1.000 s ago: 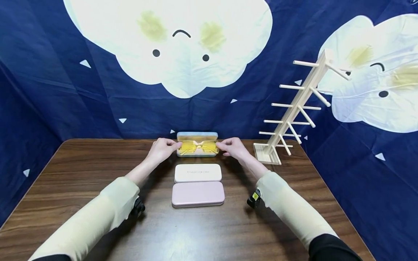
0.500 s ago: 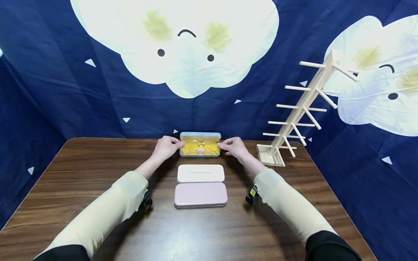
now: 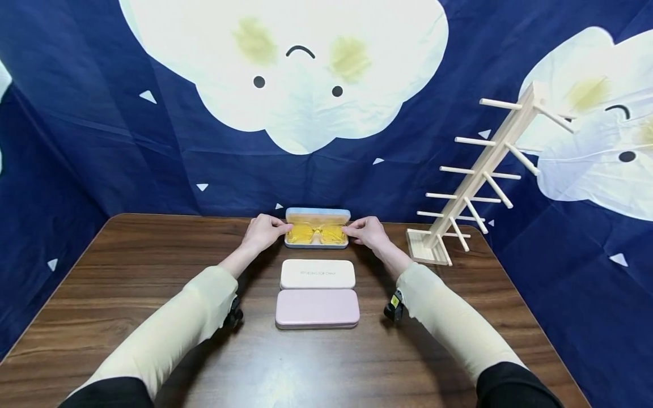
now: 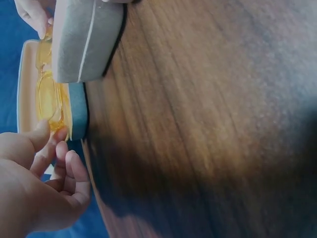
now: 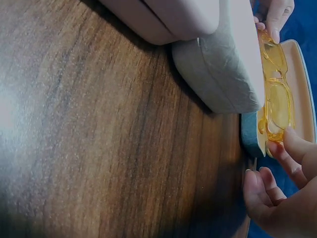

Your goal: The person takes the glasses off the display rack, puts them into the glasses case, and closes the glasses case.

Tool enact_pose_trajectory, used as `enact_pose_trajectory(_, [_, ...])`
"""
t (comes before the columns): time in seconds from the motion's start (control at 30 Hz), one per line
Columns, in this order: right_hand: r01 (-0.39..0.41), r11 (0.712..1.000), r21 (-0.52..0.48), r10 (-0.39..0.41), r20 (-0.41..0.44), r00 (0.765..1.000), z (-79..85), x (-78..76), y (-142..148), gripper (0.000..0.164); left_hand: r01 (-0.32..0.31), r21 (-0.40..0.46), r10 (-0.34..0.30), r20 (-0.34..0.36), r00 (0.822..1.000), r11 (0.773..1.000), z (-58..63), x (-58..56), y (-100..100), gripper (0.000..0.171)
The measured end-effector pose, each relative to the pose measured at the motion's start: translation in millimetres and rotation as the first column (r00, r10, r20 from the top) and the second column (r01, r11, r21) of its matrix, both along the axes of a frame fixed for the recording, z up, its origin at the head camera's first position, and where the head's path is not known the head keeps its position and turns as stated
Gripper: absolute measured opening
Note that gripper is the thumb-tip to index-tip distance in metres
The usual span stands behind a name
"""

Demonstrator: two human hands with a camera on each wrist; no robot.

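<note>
Yellow-framed glasses [image 3: 317,233] sit in the open blue glasses case [image 3: 316,246] at the table's back edge, with its raised lid leaning back. My left hand [image 3: 263,232] pinches the left end of the glasses between thumb and forefinger. At the opposite end my right hand [image 3: 370,232] pinches the frame the same way. In the left wrist view, the yellow glasses [image 4: 48,96] lie level with the case's rim, and the thumb presses on the frame's corner. The right wrist view shows the glasses [image 5: 279,101] with thumb above and forefinger below.
In front of the blue case lie a closed white glasses case [image 3: 317,274] and a closed pink glasses case [image 3: 317,309]. A wooden peg rack [image 3: 479,170] stands at the back right of the brown table [image 3: 153,294]. A blue curtain hangs behind.
The glasses have lowered into the blue case, with both hands still holding their ends. The whole scene has shifted slightly right as the head view turned.
</note>
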State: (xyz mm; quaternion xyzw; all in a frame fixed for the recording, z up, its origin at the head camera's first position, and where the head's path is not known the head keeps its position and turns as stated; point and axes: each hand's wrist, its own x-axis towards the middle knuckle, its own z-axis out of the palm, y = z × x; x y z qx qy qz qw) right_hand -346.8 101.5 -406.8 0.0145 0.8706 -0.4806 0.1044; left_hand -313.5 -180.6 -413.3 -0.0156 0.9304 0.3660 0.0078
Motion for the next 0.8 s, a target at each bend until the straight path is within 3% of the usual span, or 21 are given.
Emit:
enact_pose_trajectory(0.4, [0.026,0.999,0.027,-0.026,-0.009,1.000,-5.3,-3.7,1.8,0.022,-0.022,-0.003,0.022,-0.010,1.000,1.000,-9.4,-5.4,1.3,0.032])
enact_pose_trajectory(0.8, [0.082,0.994,0.074,-0.080,-0.029,0.996,-8.6,-6.7,-2.3,0.021,-0.071,0.039,0.072,-0.047,0.996,0.997,-10.7,-7.4,3.8,0.026])
